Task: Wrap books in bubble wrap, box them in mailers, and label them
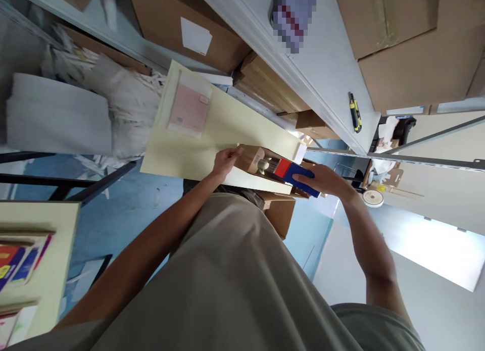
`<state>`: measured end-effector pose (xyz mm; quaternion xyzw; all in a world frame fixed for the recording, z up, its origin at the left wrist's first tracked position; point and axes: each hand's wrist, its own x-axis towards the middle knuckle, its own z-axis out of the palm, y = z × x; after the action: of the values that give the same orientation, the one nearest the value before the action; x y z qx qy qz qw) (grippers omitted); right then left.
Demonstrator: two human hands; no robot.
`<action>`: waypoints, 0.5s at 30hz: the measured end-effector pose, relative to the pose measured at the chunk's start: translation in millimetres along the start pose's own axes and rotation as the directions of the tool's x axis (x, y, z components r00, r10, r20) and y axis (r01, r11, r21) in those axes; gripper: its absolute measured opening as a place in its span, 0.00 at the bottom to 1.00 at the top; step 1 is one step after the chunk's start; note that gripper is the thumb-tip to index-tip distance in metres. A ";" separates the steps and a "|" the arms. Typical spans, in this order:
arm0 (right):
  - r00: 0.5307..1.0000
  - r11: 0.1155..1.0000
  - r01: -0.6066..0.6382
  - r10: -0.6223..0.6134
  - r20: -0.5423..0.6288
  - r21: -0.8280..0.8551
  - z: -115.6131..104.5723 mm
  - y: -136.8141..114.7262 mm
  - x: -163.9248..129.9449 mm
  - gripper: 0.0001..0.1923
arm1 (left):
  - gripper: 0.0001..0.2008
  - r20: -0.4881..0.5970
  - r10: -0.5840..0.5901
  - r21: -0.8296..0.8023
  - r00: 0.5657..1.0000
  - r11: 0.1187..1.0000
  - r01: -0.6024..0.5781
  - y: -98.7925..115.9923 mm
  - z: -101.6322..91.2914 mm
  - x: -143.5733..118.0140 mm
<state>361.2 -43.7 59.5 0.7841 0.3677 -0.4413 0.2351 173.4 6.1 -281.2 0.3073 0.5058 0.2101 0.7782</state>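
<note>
The long box (278, 170) sits just right of the frame's centre, slanting down to the right, held between my two hands against the front edge of a pale yellow table (212, 139). Its upper-left end is plain brown card; toward the lower right it turns red, then blue, and a small window in the brown part shows something pale inside that I cannot make out.

My left hand (226, 161) is at the brown end, fingers curled onto its corner and gripping it. My right hand (326, 182) wraps the blue end, fingers closed over the top face.

Below the box, my beige shirt fills the lower middle of the frame, with a brown carton (280, 214) showing just past it under the table edge.

On the table, up and to the left of my left hand, lies a pink packet (188, 110) in a clear sleeve. Further left is a heap of white paper (113, 93).

Above and to the right runs a grey shelf (322, 68), with a yellow and black utility knife (355, 112) lying on it near its edge and cardboard boxes (413, 43) stacked in the upper right. A roll of tape (373, 197) sits to the right of my right wrist.
</note>
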 end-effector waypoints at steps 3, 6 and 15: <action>1.000 1.000 0.013 -0.013 -0.022 -0.020 3.5 3.6 5.0 0.40 | 0.22 -0.017 0.003 0.031 1.000 1.000 -0.003 -8.7 3.7 3.4; 0.999 0.999 0.025 -0.027 -0.045 -0.048 4.6 7.8 8.1 0.40 | 0.17 -0.009 0.017 0.079 1.000 0.997 -0.016 -14.4 7.0 6.1; 0.995 0.998 0.007 -0.013 -0.094 -0.068 5.8 -2.7 3.6 0.38 | 0.12 -0.038 0.153 0.286 0.987 0.949 -0.136 -28.0 22.1 5.5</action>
<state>357.3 -44.6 53.3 0.7938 0.3971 -0.3922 0.2419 196.3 -16.5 -297.6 0.4449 0.5297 0.2014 0.6935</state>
